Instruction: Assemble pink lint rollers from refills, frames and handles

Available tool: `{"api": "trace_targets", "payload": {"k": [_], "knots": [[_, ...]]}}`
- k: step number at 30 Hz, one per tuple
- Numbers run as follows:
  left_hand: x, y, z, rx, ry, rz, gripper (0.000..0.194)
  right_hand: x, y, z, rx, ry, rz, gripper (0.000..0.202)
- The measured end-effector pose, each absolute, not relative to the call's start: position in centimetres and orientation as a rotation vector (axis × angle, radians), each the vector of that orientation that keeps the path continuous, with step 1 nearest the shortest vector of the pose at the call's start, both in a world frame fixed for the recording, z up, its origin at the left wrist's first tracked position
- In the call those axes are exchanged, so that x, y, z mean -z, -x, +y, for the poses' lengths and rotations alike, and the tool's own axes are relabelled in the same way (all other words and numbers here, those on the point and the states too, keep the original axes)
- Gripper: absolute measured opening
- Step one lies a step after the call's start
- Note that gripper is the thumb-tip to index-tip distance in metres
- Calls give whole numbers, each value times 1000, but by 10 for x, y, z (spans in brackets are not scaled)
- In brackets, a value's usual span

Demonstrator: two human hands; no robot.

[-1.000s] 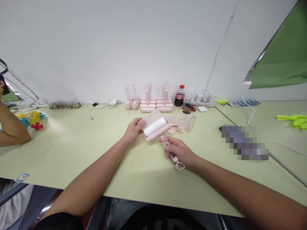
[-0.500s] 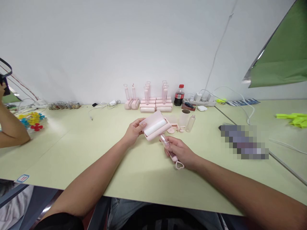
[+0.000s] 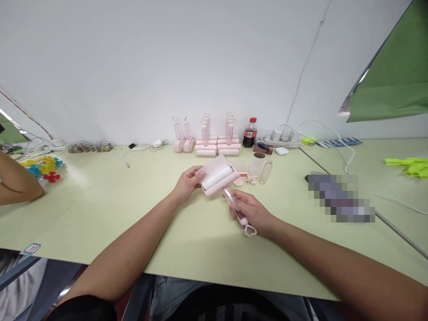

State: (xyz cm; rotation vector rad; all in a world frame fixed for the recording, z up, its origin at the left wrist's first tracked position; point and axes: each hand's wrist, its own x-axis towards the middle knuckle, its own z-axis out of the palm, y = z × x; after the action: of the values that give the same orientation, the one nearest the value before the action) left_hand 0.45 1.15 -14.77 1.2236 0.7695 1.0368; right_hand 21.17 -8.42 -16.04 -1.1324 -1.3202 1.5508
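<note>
A pink lint roller with a white roll in its housing is held tilted above the table. My left hand grips the left end of its housing, thumb on top. Around the clear handle my right hand is closed; a pink heart-shaped loop sticks out below. Behind it lie small pink plastic parts, a paper-like roll with a brown core, and a loose clear handle tube. Several more lint rollers stand upright on their heads by the wall.
A cola bottle stands beside the rollers, near a power strip with white cables. A pixelated object lies right. At left are colourful flower-shaped pieces and another person's arm.
My hands and the lint roller stay almost still. At far left, the other person's forearm has lowered out of the upper view and the elbow has shifted slightly right.
</note>
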Motion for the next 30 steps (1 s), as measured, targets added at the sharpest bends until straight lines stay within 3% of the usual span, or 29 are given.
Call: {"api": "trace_targets", "payload": {"k": [21,27,30], "knots": [[150,-8,9,-846,-1343,742,46,161,-212,-86,-1526,1110,-1318,26],[145,-6,-2,-1008,-2126,981,55,162,-214,-80,-1592,1096,-1182,33],[137,-9,-19,-893,-2643,911,64,166,-216,-77,-1636,999,-1168,38]]}}
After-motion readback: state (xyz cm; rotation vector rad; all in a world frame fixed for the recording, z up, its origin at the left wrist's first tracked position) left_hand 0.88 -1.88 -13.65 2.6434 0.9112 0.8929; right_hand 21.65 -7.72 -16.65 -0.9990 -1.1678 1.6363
